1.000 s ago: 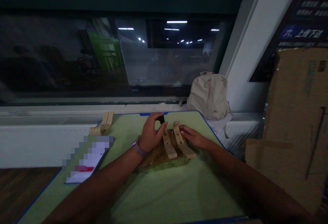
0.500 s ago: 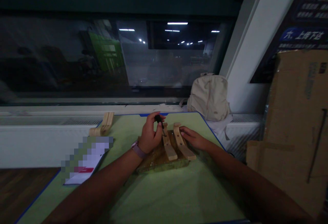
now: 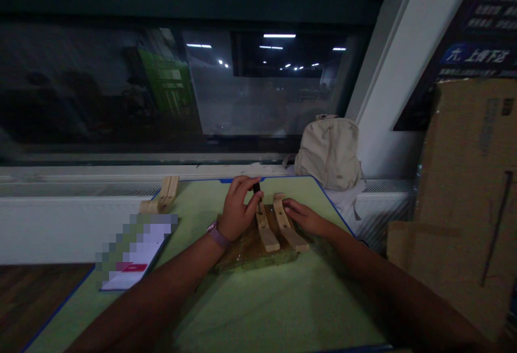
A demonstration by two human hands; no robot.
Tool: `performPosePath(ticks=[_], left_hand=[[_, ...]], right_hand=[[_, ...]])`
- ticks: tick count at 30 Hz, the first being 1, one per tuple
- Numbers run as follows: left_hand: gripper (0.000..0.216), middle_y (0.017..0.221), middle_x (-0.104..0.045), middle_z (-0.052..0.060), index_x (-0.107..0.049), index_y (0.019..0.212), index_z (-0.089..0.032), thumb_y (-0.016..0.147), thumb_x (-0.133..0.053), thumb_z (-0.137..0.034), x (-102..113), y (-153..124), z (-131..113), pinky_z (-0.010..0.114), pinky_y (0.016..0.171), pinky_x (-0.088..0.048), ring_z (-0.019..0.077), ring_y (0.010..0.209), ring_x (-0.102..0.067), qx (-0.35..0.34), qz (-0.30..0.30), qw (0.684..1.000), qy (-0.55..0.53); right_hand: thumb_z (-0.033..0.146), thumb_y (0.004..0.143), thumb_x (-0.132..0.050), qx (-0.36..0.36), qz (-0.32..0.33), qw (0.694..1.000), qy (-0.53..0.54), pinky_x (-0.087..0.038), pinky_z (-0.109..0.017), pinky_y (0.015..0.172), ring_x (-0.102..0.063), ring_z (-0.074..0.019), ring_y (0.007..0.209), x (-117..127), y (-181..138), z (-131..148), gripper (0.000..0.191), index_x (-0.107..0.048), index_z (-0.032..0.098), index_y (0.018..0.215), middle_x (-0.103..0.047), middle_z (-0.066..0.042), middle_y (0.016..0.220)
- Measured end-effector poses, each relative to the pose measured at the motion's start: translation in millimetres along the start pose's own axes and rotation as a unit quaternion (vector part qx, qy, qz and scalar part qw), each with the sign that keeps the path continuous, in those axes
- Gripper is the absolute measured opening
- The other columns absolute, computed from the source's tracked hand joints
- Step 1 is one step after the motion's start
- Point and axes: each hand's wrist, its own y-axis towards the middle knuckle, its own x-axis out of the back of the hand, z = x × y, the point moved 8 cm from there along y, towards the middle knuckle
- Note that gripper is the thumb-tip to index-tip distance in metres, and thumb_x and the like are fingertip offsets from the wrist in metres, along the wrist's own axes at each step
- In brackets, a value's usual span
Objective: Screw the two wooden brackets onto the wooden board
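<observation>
On the left of the green surface [image 3: 242, 310] lies a booklet [image 3: 145, 251], with curved wooden pieces [image 3: 163, 197] at the edge beyond. Further right, the left hand [image 3: 239, 210] pinches a dark-handled screwdriver [image 3: 257, 187], tip at the upper hole of the left wooden strip [image 3: 267, 239] atop a brown block [image 3: 242, 251], seemingly turning something there, which calls for an upright shaft. Rightmost, fingertips of the right hand [image 3: 305, 218] touch the right wooden strip [image 3: 289, 231]; whether they grip, I cannot tell.
</observation>
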Motion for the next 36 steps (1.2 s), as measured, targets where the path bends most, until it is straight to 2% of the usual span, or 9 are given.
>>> performPosePath(ticks=[8, 14, 22, 30, 33, 36], left_hand=[[0.032, 0.115, -0.061, 0.012, -0.049, 0.127, -0.018, 0.096, -0.045, -0.025, -6, -6, 11, 0.036, 0.09, -0.054, 0.0196, 0.104, -0.062, 0.038, -0.001, 0.999, -0.036], [0.032, 0.115, -0.062, 0.011, -0.049, 0.127, -0.019, 0.096, -0.041, -0.021, -10, -9, 15, 0.038, 0.094, -0.052, 0.0201, 0.107, -0.062, 0.053, 0.02, 0.996, -0.072], [0.032, 0.116, -0.06, 0.012, -0.049, 0.125, -0.019, 0.094, -0.049, -0.026, -11, -6, 10, 0.039, 0.095, -0.051, 0.0216, 0.108, -0.059, 0.026, 0.034, 0.997, -0.066], [0.032, 0.112, -0.063, 0.01, -0.049, 0.126, -0.02, 0.098, -0.034, -0.019, -10, -10, 18, 0.04, 0.094, -0.05, 0.0197, 0.105, -0.061, 0.059, 0.013, 0.994, -0.087], [0.029, 0.113, -0.061, 0.01, -0.05, 0.125, -0.02, 0.098, -0.039, -0.024, -8, -9, 15, 0.039, 0.094, -0.05, 0.0199, 0.106, -0.06, 0.043, 0.013, 0.995, -0.091], [0.027, 0.111, -0.058, 0.009, -0.053, 0.12, -0.02, 0.094, -0.053, -0.029, -4, -5, 8, 0.039, 0.092, -0.05, 0.0206, 0.105, -0.058, -0.002, -0.001, 0.998, -0.062]], right_hand=[[0.057, 0.096, -0.042, -0.001, -0.008, 1.0, 0.003, -0.041, -0.045, 0.104, -0.056, -0.0252, 0.114, 0, 1, 5, 0.045, -0.058, 0.02, 0.117, -0.064, -0.009, 0.116], [0.057, 0.097, -0.041, -0.001, -0.007, 1.0, -0.013, -0.041, -0.045, 0.104, -0.057, -0.0253, 0.114, 1, 0, 4, 0.046, -0.058, 0.019, 0.117, -0.064, -0.01, 0.116], [0.055, 0.098, -0.041, 0.0, 0.0, 1.0, -0.003, -0.04, -0.045, 0.105, -0.056, -0.0256, 0.116, 0, 1, 4, 0.045, -0.056, 0.019, 0.119, -0.063, -0.01, 0.119], [0.058, 0.097, -0.04, 0.003, -0.002, 1.0, -0.012, -0.041, -0.044, 0.102, -0.057, -0.0248, 0.112, 1, 1, -1, 0.047, -0.058, 0.019, 0.117, -0.064, -0.009, 0.114], [0.058, 0.097, -0.04, 0.003, 0.0, 1.0, -0.015, -0.041, -0.044, 0.103, -0.056, -0.0251, 0.112, 1, 1, -1, 0.048, -0.057, 0.018, 0.117, -0.063, -0.01, 0.114], [0.057, 0.097, -0.04, -0.003, 0.002, 1.0, -0.008, -0.04, -0.044, 0.103, -0.056, -0.0256, 0.114, 0, 1, 0, 0.047, -0.057, 0.018, 0.117, -0.062, -0.01, 0.116]])
